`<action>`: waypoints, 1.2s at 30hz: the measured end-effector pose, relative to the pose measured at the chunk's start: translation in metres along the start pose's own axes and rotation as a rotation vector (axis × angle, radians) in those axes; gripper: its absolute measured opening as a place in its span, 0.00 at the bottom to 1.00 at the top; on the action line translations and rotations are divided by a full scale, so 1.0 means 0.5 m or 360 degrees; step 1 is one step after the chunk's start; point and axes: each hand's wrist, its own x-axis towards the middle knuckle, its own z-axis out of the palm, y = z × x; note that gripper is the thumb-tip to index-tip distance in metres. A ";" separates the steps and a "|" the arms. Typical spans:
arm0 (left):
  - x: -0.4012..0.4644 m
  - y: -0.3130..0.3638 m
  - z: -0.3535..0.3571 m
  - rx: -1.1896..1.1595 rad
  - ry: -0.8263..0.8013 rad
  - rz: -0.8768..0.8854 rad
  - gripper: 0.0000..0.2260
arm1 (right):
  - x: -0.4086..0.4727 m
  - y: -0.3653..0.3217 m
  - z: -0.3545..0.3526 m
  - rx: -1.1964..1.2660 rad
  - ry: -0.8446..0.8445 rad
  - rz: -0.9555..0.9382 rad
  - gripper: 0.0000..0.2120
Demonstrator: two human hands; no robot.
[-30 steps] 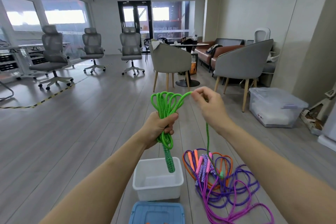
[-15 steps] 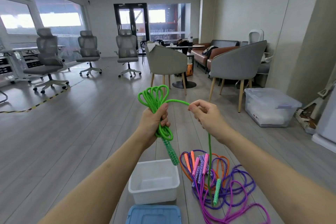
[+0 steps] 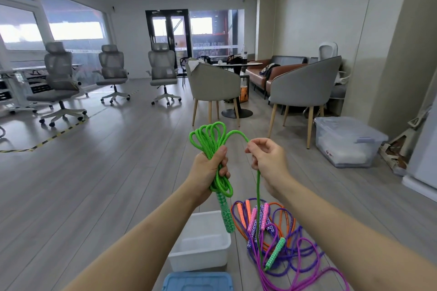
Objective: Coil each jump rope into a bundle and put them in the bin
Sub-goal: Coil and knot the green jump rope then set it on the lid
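Observation:
My left hand grips a bundle of green jump rope, its loops fanning out above the fist and one green patterned handle hanging below. My right hand pinches the free strand of the same rope, which drops down to the second green handle dangling over the pile. A white bin stands open on the floor beneath my left hand. To its right lies a tangle of orange, pink and purple jump ropes.
A blue lid lies at the bottom edge, in front of the bin. A clear storage box stands to the right near the wall. Grey armchairs and office chairs stand farther back on the wooden floor.
My right hand has come down and toward the left hand, drawing the free strand into a new loop. The loose green handle has lifted off the pile and now dangles.

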 end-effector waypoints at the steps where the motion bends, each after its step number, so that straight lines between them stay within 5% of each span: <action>1: 0.001 -0.004 0.002 -0.0001 0.0028 0.0000 0.10 | -0.001 0.001 0.008 0.0031 0.0032 0.0022 0.02; 5: 0.000 -0.010 0.013 -0.0039 0.0066 0.0022 0.09 | -0.007 -0.006 0.033 0.0222 -0.0004 0.0092 0.10; 11: -0.005 -0.020 0.036 0.0003 -0.0014 -0.0001 0.10 | -0.024 -0.016 0.043 0.0145 -0.0031 -0.0007 0.06; 20: -0.009 -0.025 0.043 0.0325 -0.0084 0.0022 0.09 | -0.017 -0.029 0.033 0.0180 -0.0017 0.0336 0.17; 36: 0.055 0.042 -0.041 -0.0690 0.0565 0.0034 0.12 | -0.053 -0.019 -0.019 -0.0552 -0.1198 0.0167 0.07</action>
